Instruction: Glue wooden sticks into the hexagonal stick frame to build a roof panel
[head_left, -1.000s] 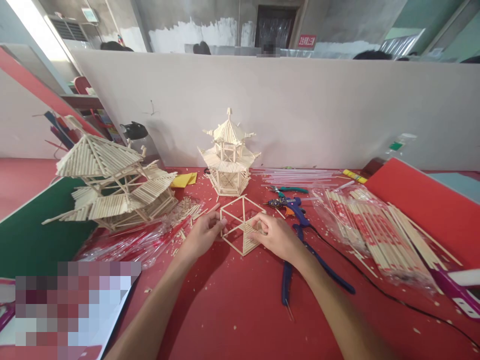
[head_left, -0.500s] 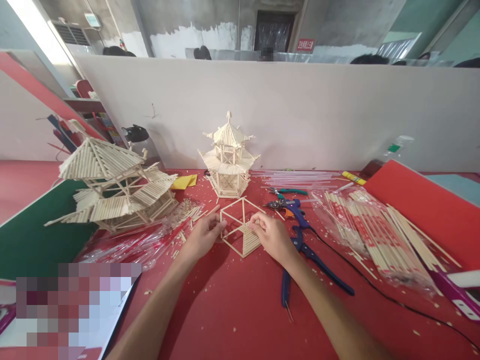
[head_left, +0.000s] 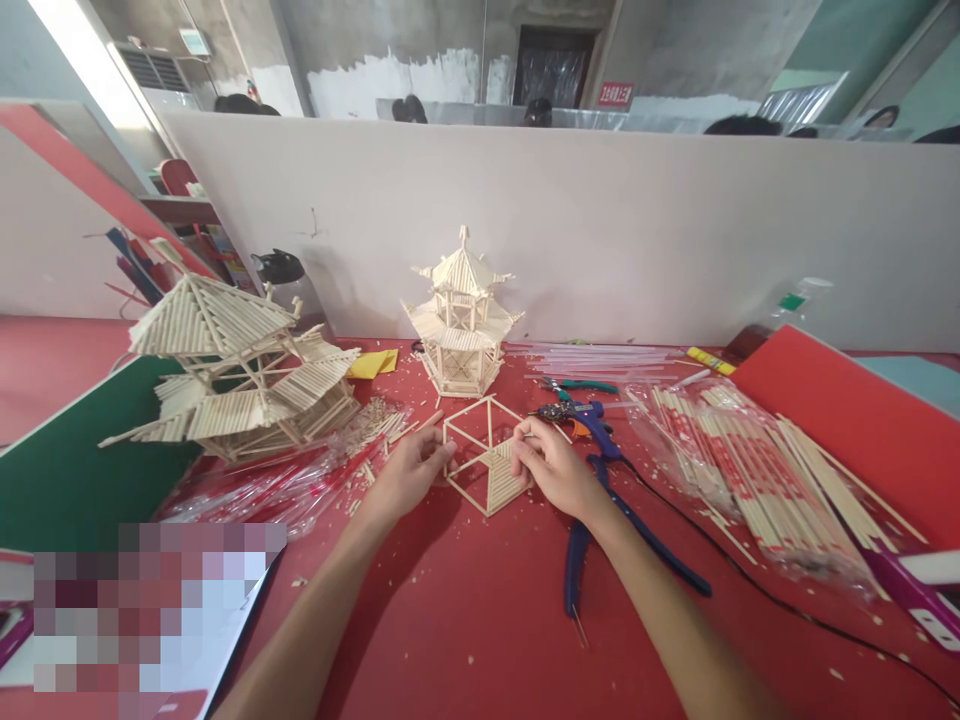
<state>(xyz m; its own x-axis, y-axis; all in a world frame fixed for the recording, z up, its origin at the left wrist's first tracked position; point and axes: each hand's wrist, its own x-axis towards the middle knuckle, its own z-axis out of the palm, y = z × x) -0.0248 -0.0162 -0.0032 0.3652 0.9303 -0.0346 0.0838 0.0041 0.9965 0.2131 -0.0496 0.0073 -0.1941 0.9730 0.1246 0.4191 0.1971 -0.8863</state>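
1. Hexagonal stick frame [head_left: 484,455] flat on red table [head_left: 465,620], centre, just in front of small finished pagoda [head_left: 461,315]. Spokes from middle to corners in place, six wedges marked out.
2. Only one wedge filled with side-by-side sticks, the one nearest the right hand; other five open, red showing through. Judged early stage: frame done, infill barely begun, no uprights or roof on it yet.
3. Left hand [head_left: 405,475] at frame's left edge, fingers curled, fingertips touching the rim stick, steadying rather than lifting. Loosely closed, nothing else seen in it.
4. Right hand [head_left: 551,468] at frame's right edge beside the filled wedge, fingers pinched together; possibly a thin stick between fingertips, too small to tell for sure.
5. Blue glue gun [head_left: 581,412] just behind right hand, cord trailing off to the right. Blue-handled pliers [head_left: 600,545] lying under the right wrist, near but apart from frame.
6. Bagged chopsticks [head_left: 742,465] in clear wrap to the right, plenty left. Clear glue sticks [head_left: 600,355] by the back divider, green-handled cutters [head_left: 581,385] beside them.
7. Large stick pagoda [head_left: 240,375] on the left over green board [head_left: 60,480], tilted, with crumpled plastic wrap and cut stick ends [head_left: 375,425] between it and the left hand.
8. Offcuts and wood crumbs scattered over table near frame.
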